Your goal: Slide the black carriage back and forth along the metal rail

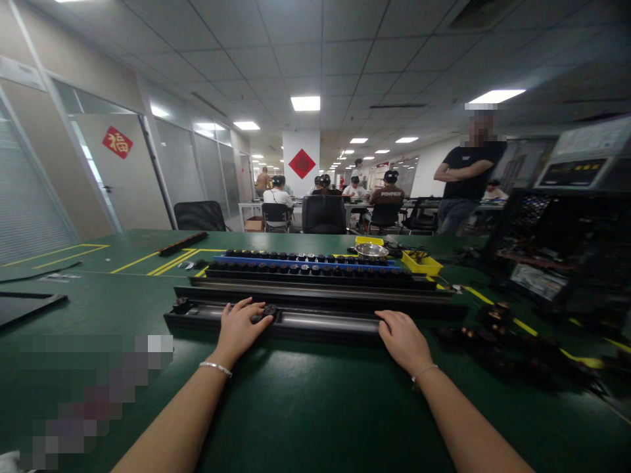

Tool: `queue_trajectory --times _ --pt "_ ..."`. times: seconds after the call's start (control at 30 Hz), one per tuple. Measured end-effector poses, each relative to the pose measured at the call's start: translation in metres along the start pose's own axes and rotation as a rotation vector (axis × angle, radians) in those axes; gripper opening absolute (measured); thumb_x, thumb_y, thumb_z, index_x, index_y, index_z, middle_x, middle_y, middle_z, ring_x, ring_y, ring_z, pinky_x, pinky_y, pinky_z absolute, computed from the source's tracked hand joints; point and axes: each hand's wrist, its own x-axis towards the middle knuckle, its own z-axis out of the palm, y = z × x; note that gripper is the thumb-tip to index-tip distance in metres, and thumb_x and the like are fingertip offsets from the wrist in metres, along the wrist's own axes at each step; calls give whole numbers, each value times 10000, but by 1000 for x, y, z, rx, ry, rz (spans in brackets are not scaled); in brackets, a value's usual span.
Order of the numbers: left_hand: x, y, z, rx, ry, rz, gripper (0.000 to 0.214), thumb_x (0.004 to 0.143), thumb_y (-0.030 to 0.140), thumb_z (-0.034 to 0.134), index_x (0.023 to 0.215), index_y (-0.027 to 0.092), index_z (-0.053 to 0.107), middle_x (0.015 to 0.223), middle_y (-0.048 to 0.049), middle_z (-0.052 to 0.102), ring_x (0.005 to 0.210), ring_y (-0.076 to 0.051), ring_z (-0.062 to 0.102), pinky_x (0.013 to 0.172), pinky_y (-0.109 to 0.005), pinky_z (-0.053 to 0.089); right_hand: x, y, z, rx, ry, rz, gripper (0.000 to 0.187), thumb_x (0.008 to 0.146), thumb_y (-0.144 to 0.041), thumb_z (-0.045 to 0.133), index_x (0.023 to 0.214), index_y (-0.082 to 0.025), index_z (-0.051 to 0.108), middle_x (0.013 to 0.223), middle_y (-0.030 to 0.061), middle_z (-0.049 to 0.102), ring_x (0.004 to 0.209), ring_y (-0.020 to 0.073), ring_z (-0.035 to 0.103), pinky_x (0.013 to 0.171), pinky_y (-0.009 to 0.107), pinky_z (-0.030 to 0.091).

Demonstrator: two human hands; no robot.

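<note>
Left hand (240, 328) spread over the black rail (320, 322), fingertips at a small black knob (269, 309); right hand (403, 338) laid on the same rail further along.

That rail lay lengthwise on the green table (315, 407), closer to its front edge than the second rail (315, 293) just behind. The left hand lay slack, gripping nothing. The right hand's fingers curled out of sight, so I couldn't tell whether they clutched the rail. To my eye the knob looked loosely seated, and a careless push might have slid it along the channel or popped it out toward the heap of black parts (497, 348) near the table's right edge. Uneven pressure could also have skewed the rail into its neighbour.
</note>
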Motion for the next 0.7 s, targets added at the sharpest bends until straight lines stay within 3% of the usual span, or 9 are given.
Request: queue_trajectory --times 0.7 --pt "1 2 -4 -2 -56 0 281 834 463 444 885 349 695 1149 33 639 1212 -241 432 1044 -537 178 -1 -2 -1 10 4 18 384 833 -253 343 1073 -180 635 1100 60 632 1084 205 504 952 372 381"
